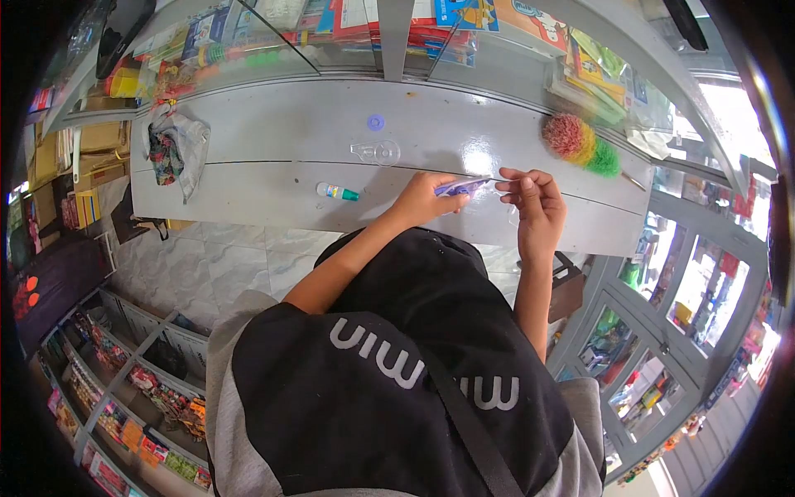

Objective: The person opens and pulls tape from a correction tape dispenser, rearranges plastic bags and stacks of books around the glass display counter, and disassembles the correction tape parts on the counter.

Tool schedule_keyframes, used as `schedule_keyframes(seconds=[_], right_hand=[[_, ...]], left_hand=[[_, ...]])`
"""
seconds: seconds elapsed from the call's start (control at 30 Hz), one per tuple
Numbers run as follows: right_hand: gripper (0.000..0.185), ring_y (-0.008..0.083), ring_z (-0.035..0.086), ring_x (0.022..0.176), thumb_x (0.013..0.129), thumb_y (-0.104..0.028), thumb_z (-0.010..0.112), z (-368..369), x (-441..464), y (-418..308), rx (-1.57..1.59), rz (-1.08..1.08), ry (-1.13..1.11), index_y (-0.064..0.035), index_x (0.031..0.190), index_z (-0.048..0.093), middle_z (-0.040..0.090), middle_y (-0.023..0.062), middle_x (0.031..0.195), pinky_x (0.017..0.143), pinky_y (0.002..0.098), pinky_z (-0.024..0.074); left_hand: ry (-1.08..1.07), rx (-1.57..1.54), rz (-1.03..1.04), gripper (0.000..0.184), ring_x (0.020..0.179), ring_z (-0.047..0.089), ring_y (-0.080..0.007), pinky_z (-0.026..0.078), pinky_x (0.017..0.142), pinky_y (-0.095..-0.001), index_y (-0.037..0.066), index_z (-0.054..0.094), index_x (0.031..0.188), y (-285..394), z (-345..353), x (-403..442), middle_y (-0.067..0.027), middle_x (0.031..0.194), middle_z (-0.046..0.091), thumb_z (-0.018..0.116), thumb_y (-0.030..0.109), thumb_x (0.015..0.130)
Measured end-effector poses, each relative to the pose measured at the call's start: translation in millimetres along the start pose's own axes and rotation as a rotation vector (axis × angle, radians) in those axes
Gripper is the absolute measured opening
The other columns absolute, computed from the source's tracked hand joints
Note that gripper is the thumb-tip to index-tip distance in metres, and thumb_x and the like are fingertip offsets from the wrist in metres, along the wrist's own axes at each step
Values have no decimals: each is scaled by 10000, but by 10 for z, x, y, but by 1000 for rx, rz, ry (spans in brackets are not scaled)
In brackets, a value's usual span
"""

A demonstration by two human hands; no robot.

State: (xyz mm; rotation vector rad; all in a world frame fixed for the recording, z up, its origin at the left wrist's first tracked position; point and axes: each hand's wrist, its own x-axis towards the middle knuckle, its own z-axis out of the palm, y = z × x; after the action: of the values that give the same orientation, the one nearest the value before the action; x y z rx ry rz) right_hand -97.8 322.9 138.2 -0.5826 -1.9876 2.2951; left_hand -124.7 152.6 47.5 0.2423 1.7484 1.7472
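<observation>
My left hand is closed around a purple correction tape case, held just above the table's near edge. A thin dark strip runs from the case to my right hand, whose thumb and fingers pinch around its end; exactly what they grip is too small to make out. Beyond my left hand, a clear plastic shell with a round end lies flat on the table. Just behind it is a small purple disc. To the left lies a small white bottle with a green cap.
The white table has a seam along its length. A multicoloured duster lies at its right end, a plastic bag with patterned cloth at its left. Behind stands a glass case with packaged goods. Shelves are at lower left.
</observation>
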Motion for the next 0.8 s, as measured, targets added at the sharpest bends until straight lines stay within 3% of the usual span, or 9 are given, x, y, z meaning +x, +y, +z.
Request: schedule_keyframes(seconds=[0.23,0.3,0.6,0.7,0.77,0.8], right_hand=[[124,161,590,677,899,-143,482,-167,17,131,114,67,45,-23,927,492,619,121,788,617,257,464],[120,157,586,669,896,-144,489,-187,14,146,118,70,57,-27,923,496,614,112,767,611,255,461],[94,93,446,536,885,-126,506,-271,36,202,161,103,180,-33,890,519,490,4,621,505,225,353],[134,89,422,508,843,-147,573,-299,28,201,19,122,93,-20,883,558,445,-7,565,478,237,336],[182,90,434,494,779,-166,645,-268,-7,115,-765,9,-158,-3,855,613,461,9,540,468,241,347],[182,90,434,494,779,-166,645,-263,-11,134,-765,9,-156,-3,855,613,461,9,540,468,241,347]], left_hand=[[-2,-343,-50,309,619,578,-92,441,603,-218,-14,603,822,12,-57,-14,-48,679,612,499,273,867],[2,-340,-77,393,658,584,-120,446,656,-232,-15,590,797,50,-88,-16,-64,703,617,376,298,900],[20,-268,-11,300,636,575,-88,432,620,-219,-8,613,800,-20,-89,-7,-59,671,621,581,289,803],[18,-268,-31,287,635,576,-86,435,617,-223,-10,620,819,-51,-80,0,-53,667,623,598,275,794],[28,-278,-33,282,632,577,-86,436,614,-225,-11,621,824,-17,-72,-16,-52,668,624,604,268,791],[36,-290,-36,277,630,577,-87,437,612,-227,-12,622,829,-1,-65,-22,-50,670,625,609,261,787]])
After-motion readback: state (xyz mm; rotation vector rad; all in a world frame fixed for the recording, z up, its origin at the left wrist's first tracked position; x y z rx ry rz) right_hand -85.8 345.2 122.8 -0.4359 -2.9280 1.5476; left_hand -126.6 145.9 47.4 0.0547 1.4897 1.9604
